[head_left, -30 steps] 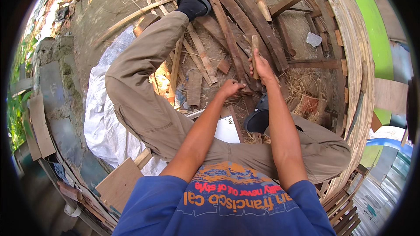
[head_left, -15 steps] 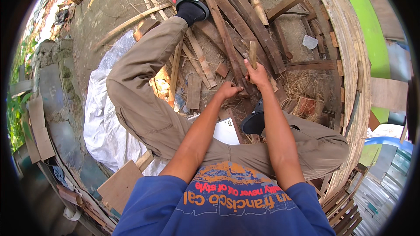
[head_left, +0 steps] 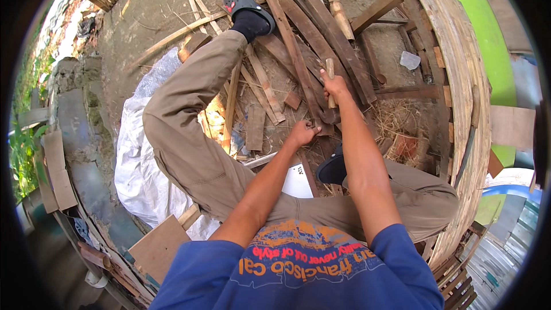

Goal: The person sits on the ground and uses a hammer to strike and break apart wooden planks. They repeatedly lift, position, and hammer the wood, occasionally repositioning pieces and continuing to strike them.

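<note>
My right hand (head_left: 336, 88) is closed round the wooden handle of a hammer (head_left: 330, 69). The hammer's dark head (head_left: 330, 116) is low, beside the near end of a long brown wooden strip (head_left: 290, 46). My left hand (head_left: 303, 132) is closed, fingers pinched together, at that same end of the strip. Whatever sits between its fingertips is too small to make out. A short dark wood piece (head_left: 325, 130) lies under the strip's end, close to both hands.
Brown planks (head_left: 333, 34) pile up ahead, near my outstretched shoe (head_left: 248, 7). A wooden frame (head_left: 407, 89) and a pale stacked-wood edge (head_left: 462, 80) stand at right. White sacking (head_left: 146, 166) lies left of my leg. A white panel (head_left: 298, 182) is below my left hand.
My right hand has moved a little farther away with the hammer, and the hammer head now shows. My left hand has drawn slightly nearer to me. The view has shifted a little.
</note>
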A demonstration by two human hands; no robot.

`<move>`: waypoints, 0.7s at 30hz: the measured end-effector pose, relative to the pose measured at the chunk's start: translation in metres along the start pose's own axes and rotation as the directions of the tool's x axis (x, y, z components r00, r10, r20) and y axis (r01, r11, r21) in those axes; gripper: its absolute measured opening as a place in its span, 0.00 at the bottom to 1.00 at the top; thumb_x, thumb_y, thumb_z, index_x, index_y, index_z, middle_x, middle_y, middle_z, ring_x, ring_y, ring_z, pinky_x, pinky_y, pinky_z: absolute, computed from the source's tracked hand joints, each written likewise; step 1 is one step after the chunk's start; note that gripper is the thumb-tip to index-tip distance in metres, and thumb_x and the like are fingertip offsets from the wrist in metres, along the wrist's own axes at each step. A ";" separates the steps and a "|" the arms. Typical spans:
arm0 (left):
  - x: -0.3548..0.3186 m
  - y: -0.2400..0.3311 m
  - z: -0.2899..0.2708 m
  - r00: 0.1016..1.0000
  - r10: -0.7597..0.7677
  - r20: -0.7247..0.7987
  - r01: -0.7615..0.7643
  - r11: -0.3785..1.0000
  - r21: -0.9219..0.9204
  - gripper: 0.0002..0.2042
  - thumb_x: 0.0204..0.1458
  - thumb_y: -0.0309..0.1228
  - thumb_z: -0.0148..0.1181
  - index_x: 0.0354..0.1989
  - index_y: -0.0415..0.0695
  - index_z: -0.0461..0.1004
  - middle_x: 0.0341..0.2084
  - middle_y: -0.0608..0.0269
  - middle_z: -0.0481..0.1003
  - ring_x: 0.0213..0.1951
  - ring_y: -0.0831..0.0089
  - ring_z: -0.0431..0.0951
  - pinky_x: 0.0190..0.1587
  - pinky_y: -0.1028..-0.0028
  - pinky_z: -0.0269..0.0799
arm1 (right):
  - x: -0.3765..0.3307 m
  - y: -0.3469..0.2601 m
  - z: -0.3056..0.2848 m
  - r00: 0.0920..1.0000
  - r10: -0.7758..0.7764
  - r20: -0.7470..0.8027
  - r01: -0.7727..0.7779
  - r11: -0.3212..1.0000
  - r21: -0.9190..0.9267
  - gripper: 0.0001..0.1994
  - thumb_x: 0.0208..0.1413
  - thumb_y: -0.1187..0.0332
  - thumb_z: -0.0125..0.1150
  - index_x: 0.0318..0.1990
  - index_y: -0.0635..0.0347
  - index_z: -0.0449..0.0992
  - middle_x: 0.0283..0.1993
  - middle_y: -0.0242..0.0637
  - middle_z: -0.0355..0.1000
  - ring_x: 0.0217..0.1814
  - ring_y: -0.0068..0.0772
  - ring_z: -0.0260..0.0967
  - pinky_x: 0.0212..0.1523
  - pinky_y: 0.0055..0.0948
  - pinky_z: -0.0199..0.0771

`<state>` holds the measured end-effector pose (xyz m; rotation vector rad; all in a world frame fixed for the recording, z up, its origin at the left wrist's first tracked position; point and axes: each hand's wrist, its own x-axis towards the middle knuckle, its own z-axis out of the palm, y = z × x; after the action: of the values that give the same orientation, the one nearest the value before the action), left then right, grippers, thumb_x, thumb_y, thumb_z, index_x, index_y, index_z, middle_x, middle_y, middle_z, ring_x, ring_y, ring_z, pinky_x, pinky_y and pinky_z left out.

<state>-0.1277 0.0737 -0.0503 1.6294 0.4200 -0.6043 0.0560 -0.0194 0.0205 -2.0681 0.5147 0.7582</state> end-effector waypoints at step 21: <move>0.014 0.029 -0.037 0.998 0.061 0.021 -0.065 0.939 0.337 0.20 0.55 0.44 0.65 0.37 0.34 0.79 0.29 0.56 0.81 0.32 0.72 0.80 0.37 0.71 0.73 | -0.085 0.006 0.016 0.786 -0.518 -0.336 0.534 0.844 -0.051 0.33 0.59 0.37 0.56 0.27 0.67 0.74 0.20 0.44 0.69 0.25 0.41 0.70 0.31 0.40 0.69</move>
<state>-0.0938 0.1049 -0.0327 1.9579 0.2635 -0.6624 -0.0152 -0.0024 0.0674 -2.1580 0.1073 0.0538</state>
